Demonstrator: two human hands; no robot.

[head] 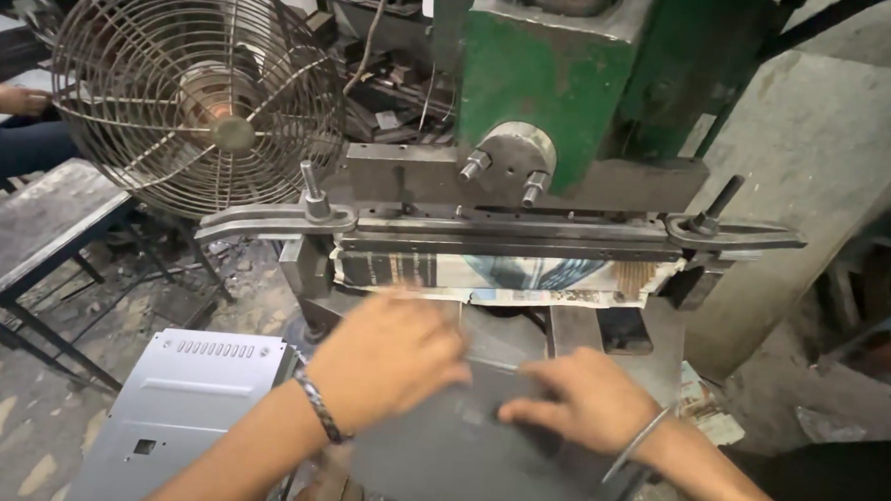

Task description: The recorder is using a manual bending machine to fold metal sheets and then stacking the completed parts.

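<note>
Grey sheet-metal panel [477,447] lies flat on the press bed, directly under both of my hands and just in front of the clamp bar [507,228] of the green press [563,75].

Left hand [391,353]: palm down on the panel's upper left part, fingers flattened and blurred, pressing rather than wrapping around anything. A dark beaded bracelet [318,407] sits on that wrist.

Right hand [584,397]: also palm down on the panel's right part, fingers stretched leftward along the sheet, resting on top of it and not curled round an edge. A thin metal bangle [643,437] hangs on that wrist.

Counts:
- 1 panel under my hands.
- 1 further light grey panel [183,409], with a row of vent slots and a small square cutout, lying lower left, just beside my left forearm and apart from the worked piece.
- 2 upright bolts on the clamp bar, 1 at the left [313,190] and 1 at the right [713,207].
- 1 wire-caged fan [197,89] at upper left.
- 1 metal bench [36,223] at left.
- 1 other person's hand [11,99] at the far left edge, well apart from mine.

Printed paper padding [504,275] shows beneath the clamp bar, just beyond the panel's far edge.
</note>
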